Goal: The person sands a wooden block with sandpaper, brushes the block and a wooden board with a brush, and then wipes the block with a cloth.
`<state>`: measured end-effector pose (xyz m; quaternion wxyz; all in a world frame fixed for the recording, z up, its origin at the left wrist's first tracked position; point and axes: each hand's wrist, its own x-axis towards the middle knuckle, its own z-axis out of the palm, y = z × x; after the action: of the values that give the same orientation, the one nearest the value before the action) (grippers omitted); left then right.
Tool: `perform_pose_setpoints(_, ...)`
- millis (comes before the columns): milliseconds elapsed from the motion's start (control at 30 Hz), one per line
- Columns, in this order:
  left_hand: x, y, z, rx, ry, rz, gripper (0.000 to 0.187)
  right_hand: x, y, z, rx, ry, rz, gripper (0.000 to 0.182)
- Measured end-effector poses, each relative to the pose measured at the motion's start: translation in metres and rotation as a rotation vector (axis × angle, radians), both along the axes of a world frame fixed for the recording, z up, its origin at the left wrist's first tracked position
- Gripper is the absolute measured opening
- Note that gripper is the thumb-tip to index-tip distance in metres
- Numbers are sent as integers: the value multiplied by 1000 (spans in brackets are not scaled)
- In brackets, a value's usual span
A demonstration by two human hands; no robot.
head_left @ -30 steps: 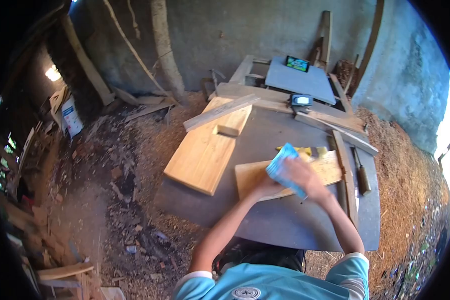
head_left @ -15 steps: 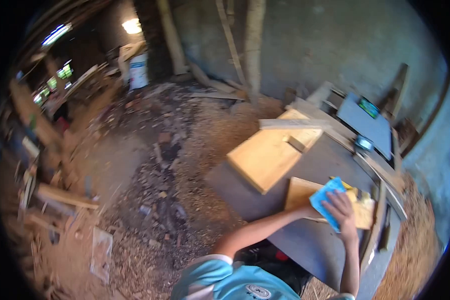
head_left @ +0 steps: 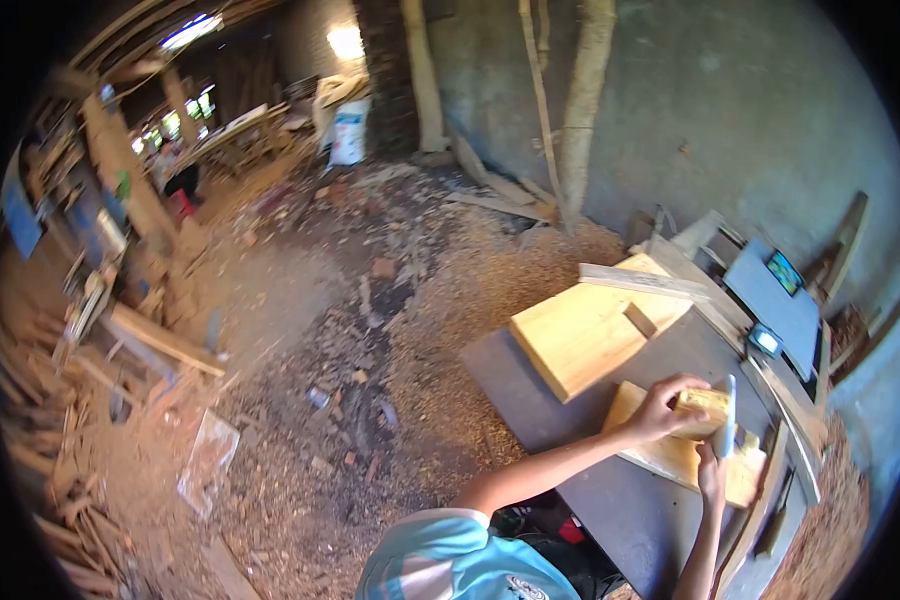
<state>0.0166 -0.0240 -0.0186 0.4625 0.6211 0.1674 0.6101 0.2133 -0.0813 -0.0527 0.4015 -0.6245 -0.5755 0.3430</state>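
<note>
My left hand (head_left: 658, 408) is closed around a small yellow block (head_left: 705, 402), raised over a pale wooden board (head_left: 660, 450). Close by, my right hand (head_left: 711, 472) grips a thin light-blue sheet (head_left: 728, 410), turned nearly edge-on beside the block. The board lies on the dark grey tabletop (head_left: 620, 510) in front of me. Behind it rests a larger wooden panel (head_left: 580, 340) with a rectangular cut-out and a narrow wood strip (head_left: 640, 280) across its far end.
Long wood strips (head_left: 755, 510) run along the table's right edge. Farther back are a small device with a lit screen (head_left: 765, 340) and a phone (head_left: 785, 271) on a grey board. Scrap wood (head_left: 165, 340) and shavings cover the floor at left. A white sack (head_left: 348, 133) stands behind.
The blue sheet has gone from face-up under my right hand to nearly edge-on. My left hand has come up with the yellow block. The camera view has shifted left.
</note>
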Motion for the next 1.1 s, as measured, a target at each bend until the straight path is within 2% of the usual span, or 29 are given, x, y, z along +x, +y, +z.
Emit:
perform_pose_setpoints(100,3,-2,0,-95,37,6,38,-19,-11,27,44,15,-8,21)
perform_pose_setpoints(133,8,-5,2,-185,-40,5,28,-26,-16,32,65,7,-18,20)
perform_pose_setpoints(167,10,-5,3,-261,-101,-22,22,-34,-16,27,229,61,-18,21)
perform_pose_setpoints(200,13,-5,1,-345,-157,-49,16,-34,-20,37,36,18,-27,27)
perform_pose_setpoints(233,19,-3,0,-323,-153,126,8,-37,-22,36,68,36,-7,29)
perform_pose_setpoints(333,27,9,7,-256,-180,208,12,-50,-28,55,67,108,-57,33)
perform_pose_setpoints(367,30,14,11,-189,-149,220,13,-55,-30,68,66,180,-68,22)
perform_pose_setpoints(433,36,18,15,-75,-90,245,14,-53,-28,65,-33,278,-177,22)
perform_pose_setpoints(467,39,20,14,-50,-42,270,15,-42,-17,35,-33,300,-193,22)
perform_pose_setpoints(533,42,19,7,88,44,334,12,-38,-9,13,7,302,-156,24)
perform_pose_setpoints(633,36,20,1,79,7,276,10,-49,-24,23,192,321,-169,25)
perform_pose_setpoints(733,34,15,4,128,28,272,10,-44,-19,9,256,211,-138,26)
perform_pose_setpoints(800,35,10,4,143,36,280,9,-44,-19,12,-65,251,-194,29)
perform_pose_setpoints(867,36,14,3,151,22,289,8,-37,-14,6,169,144,-97,34)
perform_pose_setpoints(933,34,20,3,165,13,283,8,-36,-16,21,267,169,-72,37)
perform_pose_setpoints(967,34,19,2,165,23,281,9,-39,-19,28,304,184,-59,39)
perform_pose_setpoints(1033,32,10,6,186,44,295,10,-39,-3,-5,272,132,-72,42)
perform_pose_setpoints(1100,34,6,3,184,43,292,10,-42,-7,-11,270,125,-105,48)
